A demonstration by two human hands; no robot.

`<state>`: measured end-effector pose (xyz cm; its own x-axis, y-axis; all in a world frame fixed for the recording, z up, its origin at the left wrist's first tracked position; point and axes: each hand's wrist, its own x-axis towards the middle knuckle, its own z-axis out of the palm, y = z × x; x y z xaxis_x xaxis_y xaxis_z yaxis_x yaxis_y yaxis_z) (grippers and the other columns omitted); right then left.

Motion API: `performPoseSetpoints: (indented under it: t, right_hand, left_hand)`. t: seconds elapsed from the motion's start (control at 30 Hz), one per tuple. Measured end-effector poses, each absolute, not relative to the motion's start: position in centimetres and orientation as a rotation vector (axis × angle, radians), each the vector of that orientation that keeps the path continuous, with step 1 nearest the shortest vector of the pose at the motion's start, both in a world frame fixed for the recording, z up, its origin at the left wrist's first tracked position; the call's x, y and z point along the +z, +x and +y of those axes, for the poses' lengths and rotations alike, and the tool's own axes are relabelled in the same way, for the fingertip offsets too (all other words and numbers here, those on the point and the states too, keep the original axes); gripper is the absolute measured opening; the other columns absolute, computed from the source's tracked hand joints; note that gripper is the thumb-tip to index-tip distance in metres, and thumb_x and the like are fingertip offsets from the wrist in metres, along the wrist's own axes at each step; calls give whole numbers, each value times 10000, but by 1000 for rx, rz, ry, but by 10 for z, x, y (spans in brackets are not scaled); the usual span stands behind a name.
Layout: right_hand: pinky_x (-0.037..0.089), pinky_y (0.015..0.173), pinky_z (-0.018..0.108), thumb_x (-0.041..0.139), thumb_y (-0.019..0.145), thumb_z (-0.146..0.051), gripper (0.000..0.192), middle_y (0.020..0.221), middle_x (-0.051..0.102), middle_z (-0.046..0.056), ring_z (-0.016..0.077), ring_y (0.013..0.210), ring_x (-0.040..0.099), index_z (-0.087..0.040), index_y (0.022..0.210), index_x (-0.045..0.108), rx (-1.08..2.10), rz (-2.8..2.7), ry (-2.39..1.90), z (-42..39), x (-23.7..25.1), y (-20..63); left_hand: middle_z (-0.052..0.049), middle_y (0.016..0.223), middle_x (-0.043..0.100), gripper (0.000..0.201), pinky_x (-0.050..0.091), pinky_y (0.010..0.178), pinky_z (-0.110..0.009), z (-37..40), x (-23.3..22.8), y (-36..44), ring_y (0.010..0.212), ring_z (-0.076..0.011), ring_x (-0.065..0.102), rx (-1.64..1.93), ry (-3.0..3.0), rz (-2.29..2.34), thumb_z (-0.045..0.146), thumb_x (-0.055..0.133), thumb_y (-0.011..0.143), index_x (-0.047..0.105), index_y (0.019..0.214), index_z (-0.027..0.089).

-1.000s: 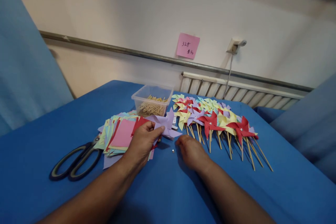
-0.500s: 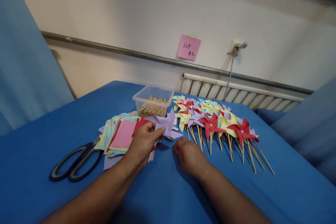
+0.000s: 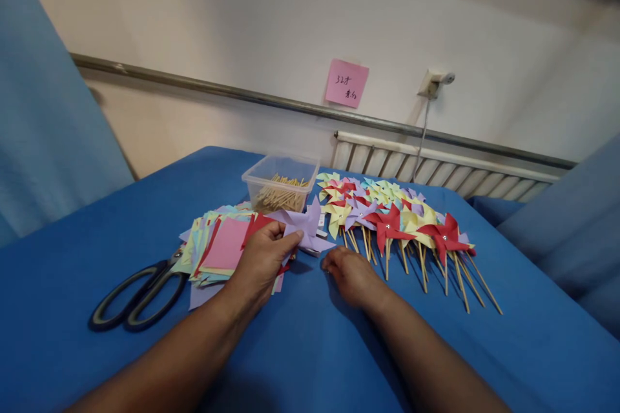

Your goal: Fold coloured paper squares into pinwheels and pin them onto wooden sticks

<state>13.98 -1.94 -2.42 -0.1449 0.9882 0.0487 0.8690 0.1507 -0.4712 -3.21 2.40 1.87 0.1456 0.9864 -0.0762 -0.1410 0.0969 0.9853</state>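
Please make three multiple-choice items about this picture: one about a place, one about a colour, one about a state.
1. Where do the scissors lie?
A. left of the paper squares
B. inside the plastic box
C. on the finished pinwheels

2. What colour is the pinwheel in the left hand?
A. red
B. purple
C. green

3. How is the right hand?
A. raised high
B. low on the blue cloth
C. gripping the scissors

Answers: 1 A, they rest on the cloth left of the stack. 2 B, its blades are lilac. 3 B, it lies curled on the cloth, away from the scissors.
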Motion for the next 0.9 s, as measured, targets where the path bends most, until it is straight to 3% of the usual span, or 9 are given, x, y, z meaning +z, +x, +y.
performPoseSetpoints:
  t: [0.4,0.57,0.7,0.9]
  right_hand:
    - [382,714,241,503,834,-159,137,899,658,53,178,841,599,-197,888,623,375,-1979,-1867,-14,-29,138]
    - [380,733,243,445,847,-106,192,923,649,75,178,876,593,-179,935,599,298,-1936,-1907,-19,-23,137]
    - [375,704,245,475,861,-170,147,928,640,73,181,856,595,-191,905,614,260,-2016,-1924,-23,-19,134]
    - [368,679,250,433,901,-222,233,936,643,72,182,850,607,-214,936,663,256,-2108,-1981,-23,-15,133]
  left_hand:
    - [40,528,539,218,356,425,-209,24,18,-33,460,-100,497,1083,1115,1051,301,707,657,574,736,147]
    - [33,550,551,226,389,446,-223,24,18,-34,472,-105,512,1092,1114,1045,310,707,658,567,732,149]
    - [40,539,542,229,377,436,-213,24,19,-35,465,-102,509,1091,1107,1054,315,710,658,554,720,159]
    - [32,552,560,234,380,438,-212,25,19,-35,465,-101,510,1094,1096,1066,314,713,654,566,745,156]
